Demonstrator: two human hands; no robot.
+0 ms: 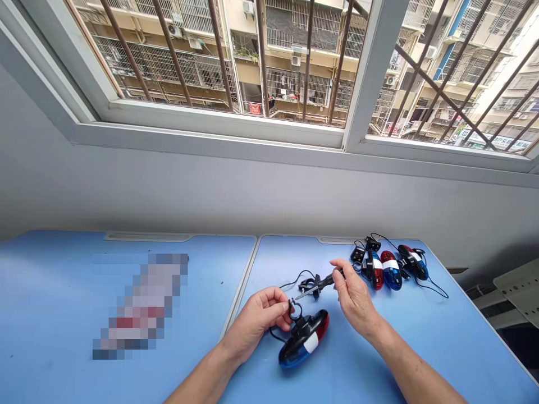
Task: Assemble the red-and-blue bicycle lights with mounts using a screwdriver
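My left hand [269, 311] pinches the black ring clamp [296, 310] of a bicycle siren light [304, 339], whose red, white and blue body lies on the blue table just beyond my fingers. In my right hand [351, 292] is a screwdriver [325, 282] with a black handle, its metal shaft slanting down to the left. The tip meets the clamp's end beside my left fingertips; whether it sits in a screw is too small to tell. Behind the shaft lies a black clamp-like part [309, 285] with a thin cable.
Several more siren lights [391, 270] with black button boxes [373, 243] and loose cables lie at the table's back right. A pixelated flat item [145, 306] is on the left tabletop. A seam [243, 280] divides the blue tables [202, 348]; a wall and barred window stand behind.
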